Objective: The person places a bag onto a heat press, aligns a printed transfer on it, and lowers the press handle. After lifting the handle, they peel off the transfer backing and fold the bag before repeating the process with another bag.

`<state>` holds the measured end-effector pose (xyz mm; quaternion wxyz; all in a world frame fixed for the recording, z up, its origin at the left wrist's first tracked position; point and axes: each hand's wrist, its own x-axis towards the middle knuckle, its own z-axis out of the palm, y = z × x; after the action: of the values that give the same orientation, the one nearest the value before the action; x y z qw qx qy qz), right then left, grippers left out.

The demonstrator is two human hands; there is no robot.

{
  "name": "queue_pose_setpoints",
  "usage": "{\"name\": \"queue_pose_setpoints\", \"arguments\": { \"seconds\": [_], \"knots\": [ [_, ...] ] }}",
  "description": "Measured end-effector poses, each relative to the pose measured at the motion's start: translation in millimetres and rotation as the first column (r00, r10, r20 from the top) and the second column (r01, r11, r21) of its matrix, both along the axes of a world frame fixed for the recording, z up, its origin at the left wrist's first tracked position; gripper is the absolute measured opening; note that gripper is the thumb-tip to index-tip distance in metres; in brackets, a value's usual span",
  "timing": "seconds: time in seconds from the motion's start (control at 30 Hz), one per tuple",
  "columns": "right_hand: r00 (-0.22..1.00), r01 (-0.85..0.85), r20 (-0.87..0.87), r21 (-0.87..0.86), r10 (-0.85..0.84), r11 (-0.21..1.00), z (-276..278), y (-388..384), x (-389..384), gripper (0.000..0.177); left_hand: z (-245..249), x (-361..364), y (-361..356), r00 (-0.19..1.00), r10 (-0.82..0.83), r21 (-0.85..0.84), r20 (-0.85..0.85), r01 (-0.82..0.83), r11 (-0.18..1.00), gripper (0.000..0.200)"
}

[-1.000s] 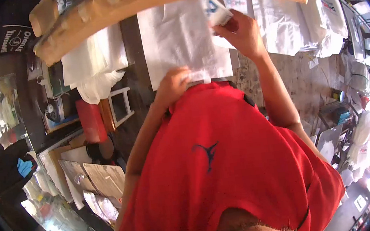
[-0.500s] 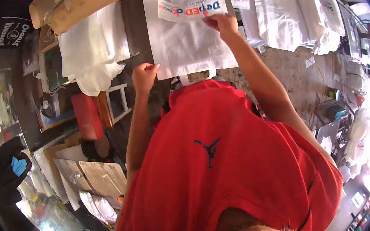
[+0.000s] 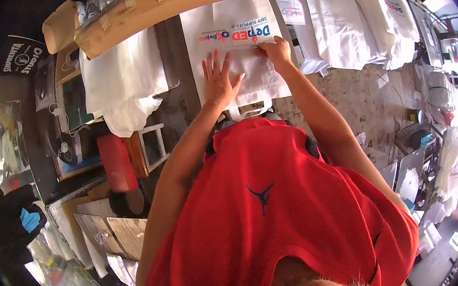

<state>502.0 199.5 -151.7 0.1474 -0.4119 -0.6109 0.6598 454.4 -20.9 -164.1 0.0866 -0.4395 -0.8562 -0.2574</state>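
Note:
A white tote bag (image 3: 253, 84) lies flat in front of me, its handles (image 3: 251, 110) toward my body. Blue and red lettering crosses its upper part. Spread flat on the bag, just below the lettering, is my left hand (image 3: 220, 85), fingers apart. My right hand (image 3: 276, 53) is closed at the lower right of the print, pinching the edge of a printed transfer film (image 3: 251, 32). That film overlaps the right part of the lettering; its pinched edge is partly hidden by my fingers.
A brown cardboard tube (image 3: 214, 0) with tape pieces spans the far side. White bags hang in a stack at left (image 3: 123, 70) and in another at right (image 3: 340, 31). A red object (image 3: 118, 163) stands at lower left beside a white frame (image 3: 154, 147).
My left hand has moved from the bag's lower left edge onto its surface and spread out. My right hand is slightly lower in view, still at the film's edge.

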Motion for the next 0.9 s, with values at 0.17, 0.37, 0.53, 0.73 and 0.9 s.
{"name": "queue_pose_setpoints", "arguments": {
  "seconds": [0.17, 0.37, 0.53, 0.73, 0.9],
  "knots": [
    [0.989, -0.031, 0.149, 0.235, -0.005, 0.972, -6, 0, -4, 0.016, -2, 3, -4, 0.998, 0.058, 0.111, -0.001, -0.058, 0.992, 0.076],
    [0.981, -0.028, 0.191, 0.227, -0.017, 0.973, 16, -8, -3, 0.018, 1, 4, -2, 0.995, 0.070, -0.094, -0.064, -0.076, 0.993, 0.078],
    [0.967, -0.061, 0.255, 0.281, -0.013, 0.958, 30, -16, 3, 0.021, -3, 2, 0, 1.000, 0.018, -0.119, 0.006, -0.017, 0.993, 0.075],
    [0.988, -0.043, 0.153, 0.192, 0.013, 0.980, 14, -11, 1, 0.030, -6, 0, 2, 0.999, 0.028, -0.158, 0.027, -0.023, 0.987, 0.077],
    [0.981, 0.032, 0.168, 0.345, -0.096, 0.938, -18, 13, -2, 0.028, -5, 0, 3, 0.999, 0.027, -0.156, 0.023, -0.023, 0.988, 0.077]
  ]
}}
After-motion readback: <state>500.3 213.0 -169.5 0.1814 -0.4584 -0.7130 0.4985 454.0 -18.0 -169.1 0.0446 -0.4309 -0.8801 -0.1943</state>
